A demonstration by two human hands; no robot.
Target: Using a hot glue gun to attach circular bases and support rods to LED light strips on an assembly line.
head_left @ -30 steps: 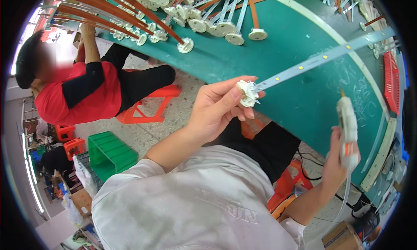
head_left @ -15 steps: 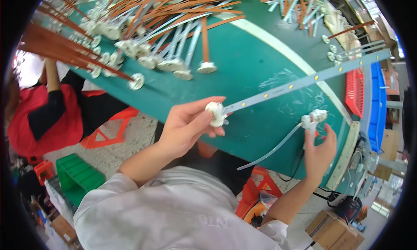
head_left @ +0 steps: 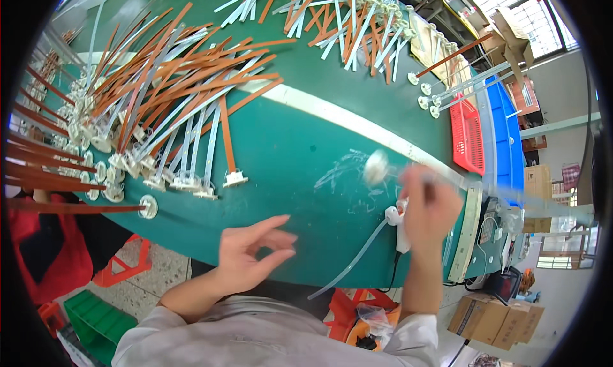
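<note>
My left hand (head_left: 252, 252) is over the near edge of the green table, empty, its thumb and fingers curved apart. My right hand (head_left: 431, 204), smeared by motion, grips a light strip just beyond its white round base (head_left: 375, 168). The strip's pale, blurred length runs off to the right past the table edge. Just left of my right wrist is a white glue gun (head_left: 402, 230), partly hidden, with a long translucent glue stick (head_left: 354, 263) curving out of it and a black cord below.
A heap of orange and white strips (head_left: 185, 92) with round bases covers the table's left. More strips (head_left: 357, 32) lie at the far side. To the right are a red basket (head_left: 468, 134) and a blue tray (head_left: 504, 137). Another person (head_left: 51, 252) sits at the left.
The light strip has passed from my left hand to my right, which has left the glue gun. My left hand has opened. The view has turned to the right.
</note>
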